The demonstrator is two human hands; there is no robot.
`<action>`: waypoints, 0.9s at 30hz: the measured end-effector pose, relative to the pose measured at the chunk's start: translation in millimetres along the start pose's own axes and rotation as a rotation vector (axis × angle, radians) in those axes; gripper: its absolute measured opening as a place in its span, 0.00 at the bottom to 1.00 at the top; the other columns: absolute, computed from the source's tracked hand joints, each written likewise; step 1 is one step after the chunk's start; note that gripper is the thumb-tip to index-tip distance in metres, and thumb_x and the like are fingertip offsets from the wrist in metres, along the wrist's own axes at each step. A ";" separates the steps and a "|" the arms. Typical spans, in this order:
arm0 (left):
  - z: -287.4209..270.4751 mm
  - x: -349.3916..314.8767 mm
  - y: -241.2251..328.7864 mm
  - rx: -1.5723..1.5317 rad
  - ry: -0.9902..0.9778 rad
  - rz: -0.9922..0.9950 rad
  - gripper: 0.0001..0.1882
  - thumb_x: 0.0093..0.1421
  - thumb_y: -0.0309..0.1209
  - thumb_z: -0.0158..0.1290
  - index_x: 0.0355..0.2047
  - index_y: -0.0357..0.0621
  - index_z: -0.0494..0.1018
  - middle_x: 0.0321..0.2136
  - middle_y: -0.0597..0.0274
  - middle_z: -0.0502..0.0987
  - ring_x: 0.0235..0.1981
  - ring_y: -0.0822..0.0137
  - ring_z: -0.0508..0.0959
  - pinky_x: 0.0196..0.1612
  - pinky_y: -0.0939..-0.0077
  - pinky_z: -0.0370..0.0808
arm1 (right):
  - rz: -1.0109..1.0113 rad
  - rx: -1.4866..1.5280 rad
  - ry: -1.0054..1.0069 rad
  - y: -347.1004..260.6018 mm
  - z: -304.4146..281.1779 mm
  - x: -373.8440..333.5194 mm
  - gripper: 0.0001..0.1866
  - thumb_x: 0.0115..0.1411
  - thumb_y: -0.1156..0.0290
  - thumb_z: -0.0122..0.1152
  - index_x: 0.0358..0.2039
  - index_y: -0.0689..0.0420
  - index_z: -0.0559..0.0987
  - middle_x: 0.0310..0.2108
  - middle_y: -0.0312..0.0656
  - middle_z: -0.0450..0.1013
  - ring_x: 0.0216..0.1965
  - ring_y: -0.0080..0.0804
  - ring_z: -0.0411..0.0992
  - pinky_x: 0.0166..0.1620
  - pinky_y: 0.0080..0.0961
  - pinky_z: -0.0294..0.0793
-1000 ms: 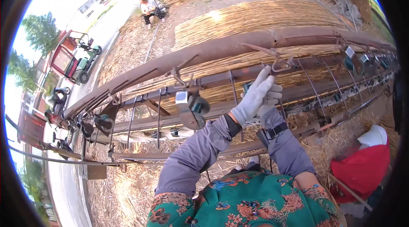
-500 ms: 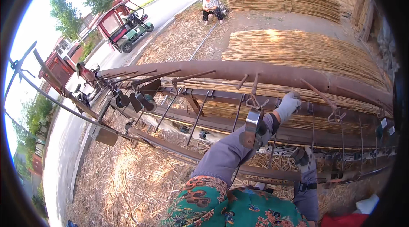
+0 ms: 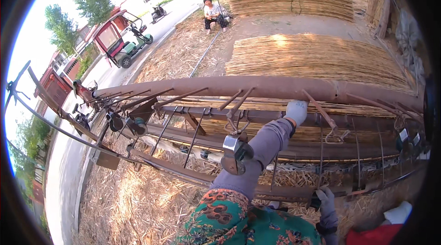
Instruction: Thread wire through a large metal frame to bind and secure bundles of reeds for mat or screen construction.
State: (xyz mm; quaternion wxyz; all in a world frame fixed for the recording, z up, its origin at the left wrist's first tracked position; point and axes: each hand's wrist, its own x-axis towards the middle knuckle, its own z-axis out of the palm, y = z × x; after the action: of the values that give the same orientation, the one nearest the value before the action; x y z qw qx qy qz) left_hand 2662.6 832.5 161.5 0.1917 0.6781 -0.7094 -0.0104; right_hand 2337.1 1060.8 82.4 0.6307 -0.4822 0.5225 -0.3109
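Observation:
My left hand (image 3: 296,112), in a pale grey glove, reaches across the frame, closed like a fist against the dark far rail (image 3: 310,119). Its fingertips face away, so what they grip is hidden. My right hand (image 3: 327,200), gloved too, is low by the near rail (image 3: 285,190), its fingers curled round a small dark spool (image 3: 315,201). Beside my left forearm, a dark spool with a shiny metal band (image 3: 235,154) hangs from a hooked rod. Thin upright rods (image 3: 321,153) stand in a row between the rails.
A thick brown pipe (image 3: 275,86) spans the frame above my left hand. More spools (image 3: 133,124) hang at left. Stacked reed mats (image 3: 308,59) lie beyond the pipe. A person (image 3: 213,15) sits by the roadside near a red three-wheeler (image 3: 117,42). Loose straw (image 3: 133,194) covers the near ground.
My right hand has come down nearer to me with the dark spool. My left hand stays closed near the far rail. The whole view has shifted, and the seated person's head has turned.

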 end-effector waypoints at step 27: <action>-116.8 -131.9 62.4 -2.058 -0.591 -0.127 0.28 0.70 0.42 0.46 0.64 0.43 0.56 0.35 0.62 0.75 0.30 0.70 0.77 0.40 0.71 0.77 | -0.366 0.724 -0.347 -65.9 149.0 138.0 0.20 0.68 0.55 0.48 0.48 0.57 0.74 0.44 0.40 0.74 0.43 0.32 0.74 0.47 0.30 0.75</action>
State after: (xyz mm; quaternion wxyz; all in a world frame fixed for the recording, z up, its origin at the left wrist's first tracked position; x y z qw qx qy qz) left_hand 2637.1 993.5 252.7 0.4910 0.1970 -0.3418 -0.7768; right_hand 2523.3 956.8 92.6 0.7721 -0.3597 0.1720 -0.4948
